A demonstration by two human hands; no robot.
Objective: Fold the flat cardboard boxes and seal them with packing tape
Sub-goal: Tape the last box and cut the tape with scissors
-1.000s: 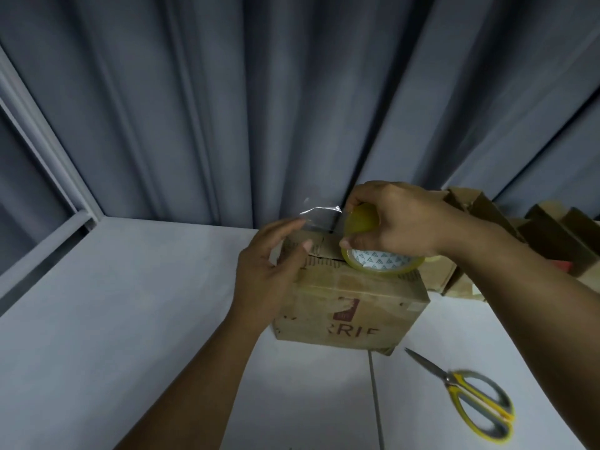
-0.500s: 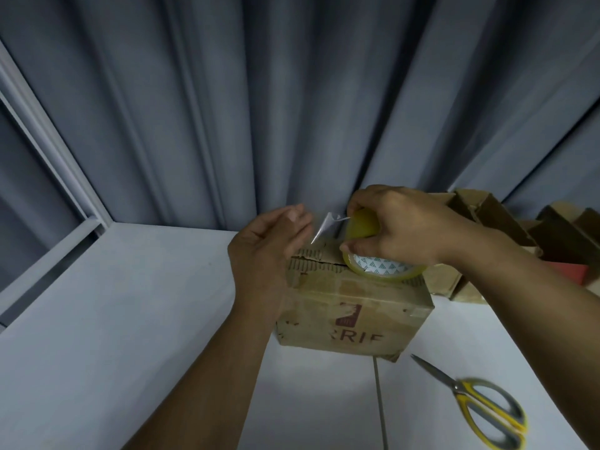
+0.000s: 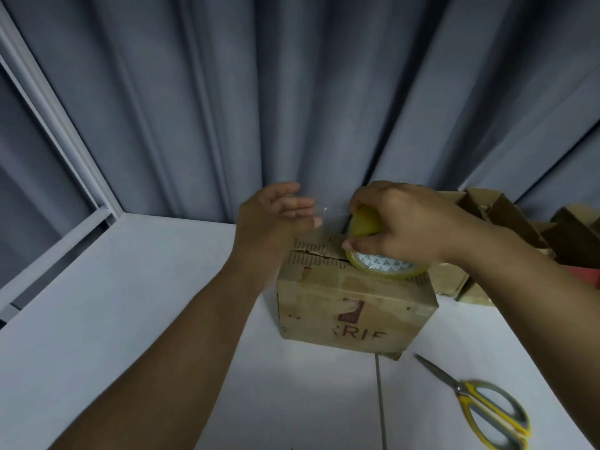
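A small folded cardboard box (image 3: 354,306) with red print stands on the white table, its top flaps closed along a ragged seam. My right hand (image 3: 402,222) grips a yellowish roll of clear packing tape (image 3: 383,264) that rests on the box top. A thin strip of clear tape (image 3: 334,212) stretches left from the roll toward the fingertips of my left hand (image 3: 276,219). That hand hovers above the box's far left corner with its fingers extended; whether it pinches the tape end I cannot tell.
Yellow-handled scissors (image 3: 487,414) lie on the table (image 3: 130,319) at the lower right. Several more cardboard boxes (image 3: 519,228) stand at the right against the grey curtain (image 3: 292,92). A window frame (image 3: 65,177) runs along the left.
My left hand has lifted off the box top and risen toward the tape end. The loose tape flap has been drawn out into a taut strip. My right hand keeps the roll in place.
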